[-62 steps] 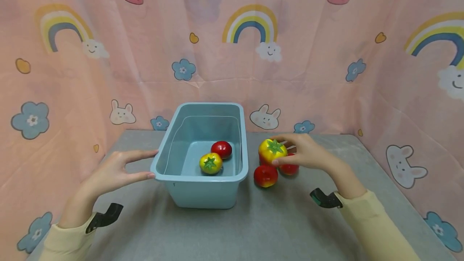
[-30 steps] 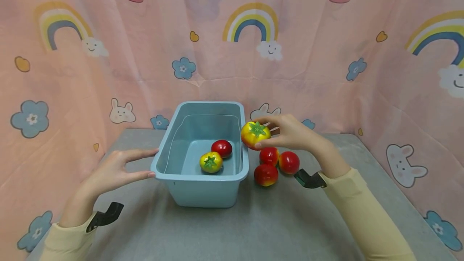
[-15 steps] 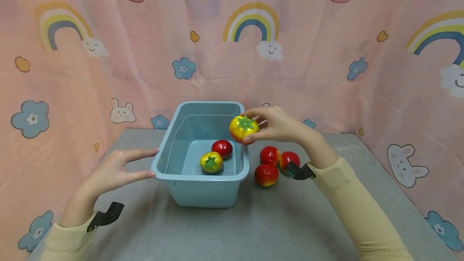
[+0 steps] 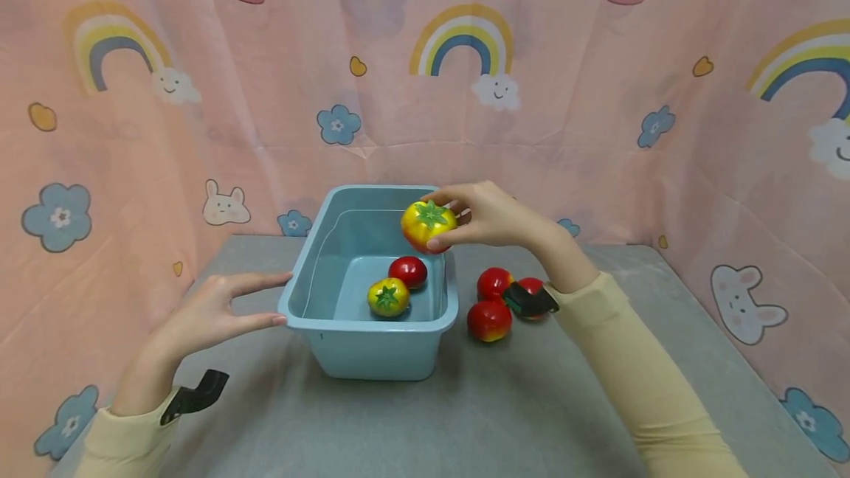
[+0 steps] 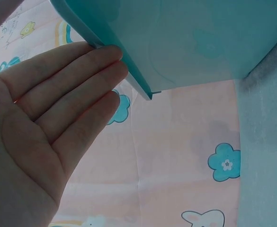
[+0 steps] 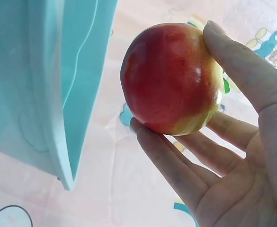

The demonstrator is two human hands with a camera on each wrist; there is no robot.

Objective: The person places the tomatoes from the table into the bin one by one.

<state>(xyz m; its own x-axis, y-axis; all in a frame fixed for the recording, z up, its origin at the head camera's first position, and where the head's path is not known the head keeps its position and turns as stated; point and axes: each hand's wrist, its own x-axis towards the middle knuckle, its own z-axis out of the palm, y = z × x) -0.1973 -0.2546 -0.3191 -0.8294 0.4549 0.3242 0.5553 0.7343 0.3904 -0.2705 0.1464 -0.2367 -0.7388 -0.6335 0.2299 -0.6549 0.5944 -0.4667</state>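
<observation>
My right hand (image 4: pixel 494 216) pinches a toy tomato (image 4: pixel 428 226), yellow and red with a green star-shaped calyx, between thumb and fingertips above the right side of a light blue plastic bin (image 4: pixel 368 326). In the right wrist view its red underside (image 6: pixel 169 80) faces the camera, apart from the bin wall (image 6: pixel 58 94). On the bin's floor lie a yellow toy tomato (image 4: pixel 388 297), calyx up, and a red one (image 4: pixel 408 271). My left hand (image 4: pixel 209 312) touches the bin's left rim; in the left wrist view its straight fingers (image 5: pixel 81 80) rest against that rim.
Three red toy tomatoes sit right of the bin on the grey table (image 4: pixel 412 426): a front one (image 4: pixel 489 321), a back one (image 4: pixel 494 283), and a right one (image 4: pixel 531 286) partly covered by the black wrist mount (image 4: pixel 530 300). A pink patterned curtain (image 4: pixel 279 94) surrounds the table.
My right hand has lifted the tomato off the pile and carried it left and up, over the bin's right rim. The left hand and the bin stay put.
</observation>
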